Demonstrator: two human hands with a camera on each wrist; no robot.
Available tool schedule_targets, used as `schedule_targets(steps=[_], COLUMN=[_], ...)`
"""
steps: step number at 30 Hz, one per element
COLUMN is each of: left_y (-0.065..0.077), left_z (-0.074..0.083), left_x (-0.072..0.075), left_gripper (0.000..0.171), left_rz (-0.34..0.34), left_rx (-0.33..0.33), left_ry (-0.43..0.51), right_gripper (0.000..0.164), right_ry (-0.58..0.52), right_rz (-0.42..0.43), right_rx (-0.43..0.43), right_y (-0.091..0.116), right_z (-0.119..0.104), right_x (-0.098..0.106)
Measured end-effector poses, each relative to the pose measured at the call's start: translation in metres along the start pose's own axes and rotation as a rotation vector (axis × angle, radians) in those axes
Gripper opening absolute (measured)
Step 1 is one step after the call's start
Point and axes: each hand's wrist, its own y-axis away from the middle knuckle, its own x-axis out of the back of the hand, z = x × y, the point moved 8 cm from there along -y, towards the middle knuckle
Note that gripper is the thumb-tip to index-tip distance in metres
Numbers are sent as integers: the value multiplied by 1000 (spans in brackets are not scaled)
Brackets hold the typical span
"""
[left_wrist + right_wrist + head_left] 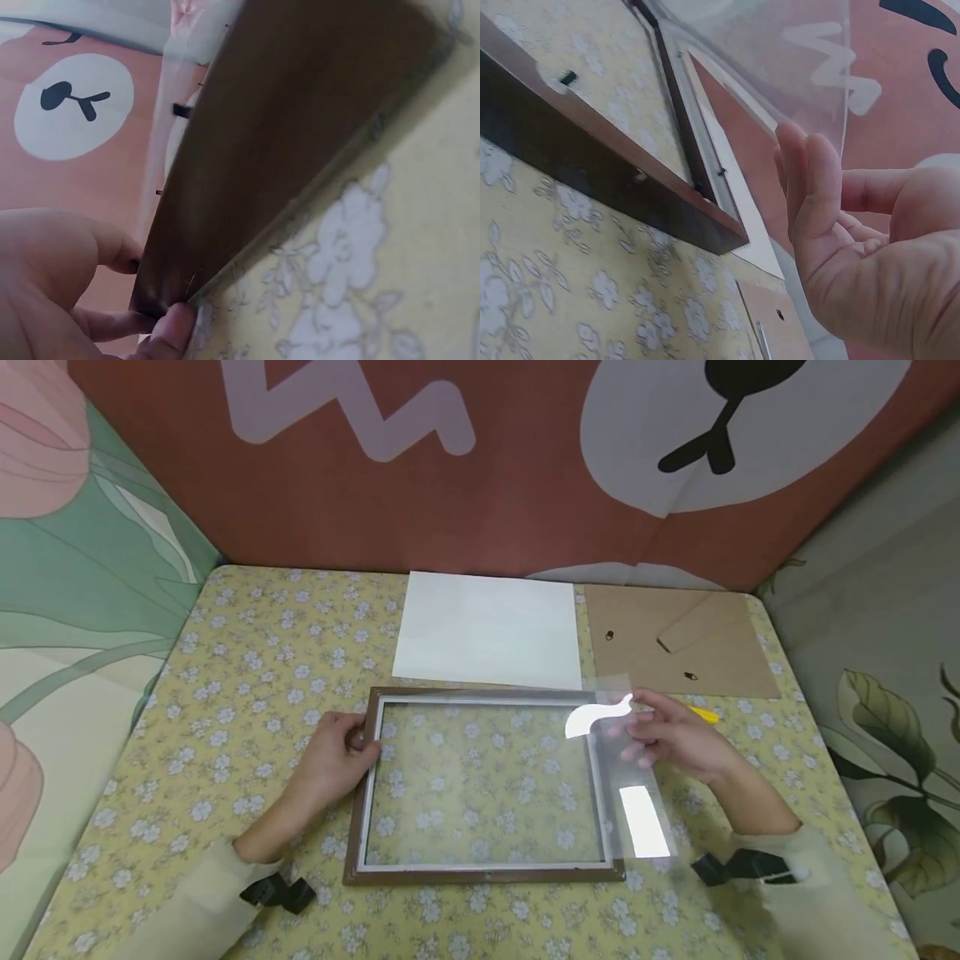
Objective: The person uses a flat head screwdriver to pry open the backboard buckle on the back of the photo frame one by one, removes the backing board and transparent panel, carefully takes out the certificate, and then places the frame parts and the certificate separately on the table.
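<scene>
A brown picture frame (487,877) with a pale inner edge lies on the flowered cloth. My left hand (324,764) grips its left side, thumb on top near the upper corner; in the left wrist view the fingertips are at a corner of the brown side (255,142). My right hand (678,735) pinches the right edge of a clear sheet (647,827). That sheet overlaps the frame and sticks out past its right side, with bright reflections on it. From the right wrist, the clear sheet (795,52) shows raised and tilted above the frame's far side.
Behind the frame lies a white sheet (487,631). Right of it is a brown backing board (720,635) with small dark metal pieces and a flap on it. A yellow object (705,715) shows partly behind the right hand. Fabric walls border the table.
</scene>
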Motion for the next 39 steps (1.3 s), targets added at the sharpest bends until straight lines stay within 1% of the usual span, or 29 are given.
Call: schedule_targets(steps=[3, 6, 8, 12, 16, 18, 21, 23, 26, 31, 34, 39], left_y=[0, -1, -2, -4, -4, -5, -5, -4, -4, -5, -6, -6], left_z=[0, -3, -5, -11, -12, -12, -13, -13, -14, -15, -15, -14], left_x=[0, -1, -3, -5, -6, -6, -5, -5, -4, -4, -4, -4], left_gripper=[45, 46, 46, 48, 48, 47, 44, 44, 46, 43, 44, 46], left_rz=[13, -1, -17, -49, -70, -73, -78, -78, -93, -109, -112, -126], left_rx=[-1, 6, 14, 28, 34, 36, 51, 60, 75, 62, 56, 56], left_ry=[-13, 22, 57, 119, 145, 141, 139, 129, 141, 146, 152, 170], right_gripper=[44, 44, 43, 40, 37, 35, 30, 25, 23, 27, 27, 34], right_ry=[-41, -80, -101, -105, -107, -110, -122, -131, -121, -65, -61, -50], right_rz=[-16, -38, -37, 11, 65, 89, 125, 152, 198, 246, 263, 300], right_rx=[2, 5, 8, 7, 9, 10, 10, -4, -28, -55, -62, -78], right_y=[2, 1, -2, -12, -26, -36, -53, -65, -87, -130, -158, -202], right_z=[-5, -11, -16, -27, -38, -43, -50, -52, -55, -59, -62, -61], right_x=[3, 4, 6, 11, 14, 13, 9, 6, 1, -14, -25, -42])
